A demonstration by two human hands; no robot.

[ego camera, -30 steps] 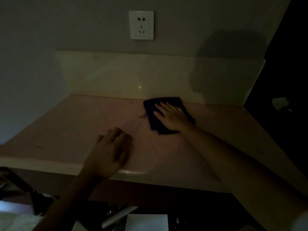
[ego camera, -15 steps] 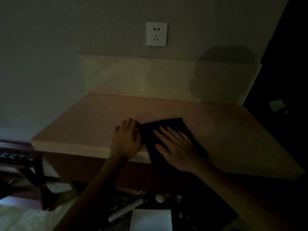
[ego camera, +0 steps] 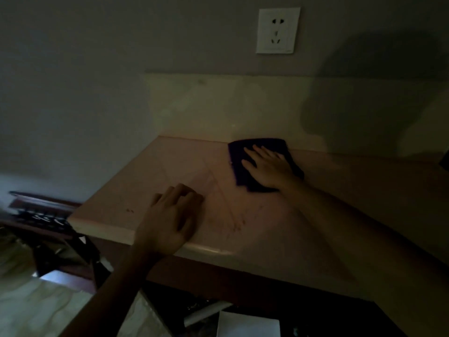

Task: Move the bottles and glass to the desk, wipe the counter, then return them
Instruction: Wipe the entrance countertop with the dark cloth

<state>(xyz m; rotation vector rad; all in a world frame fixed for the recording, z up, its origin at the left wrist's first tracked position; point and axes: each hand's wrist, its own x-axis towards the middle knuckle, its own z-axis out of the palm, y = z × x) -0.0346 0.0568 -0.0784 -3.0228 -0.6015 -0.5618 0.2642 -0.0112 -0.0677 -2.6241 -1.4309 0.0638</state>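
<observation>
A dark purple cloth (ego camera: pixel 243 152) lies flat on the pale stone counter (ego camera: pixel 150 186), close to the backsplash. My right hand (ego camera: pixel 269 166) presses flat on the cloth with fingers spread. My left hand (ego camera: pixel 170 220) rests palm down near the counter's front edge, fingers slightly curled, holding nothing. No bottles or glass show in this dim view.
A white wall socket (ego camera: pixel 277 30) sits above the backsplash (ego camera: pixel 218 105). Dark wooden furniture (ego camera: pixel 43 210) stands to the left, lower than the counter. Below the front edge lie a white box (ego camera: pixel 247 327) and a pale tube (ego camera: pixel 206 312). A few small specks (ego camera: pixel 130 210) mark the counter.
My right hand has pushed the cloth from the front edge back toward the backsplash. My left hand has stayed near the front edge. The view has shifted left.
</observation>
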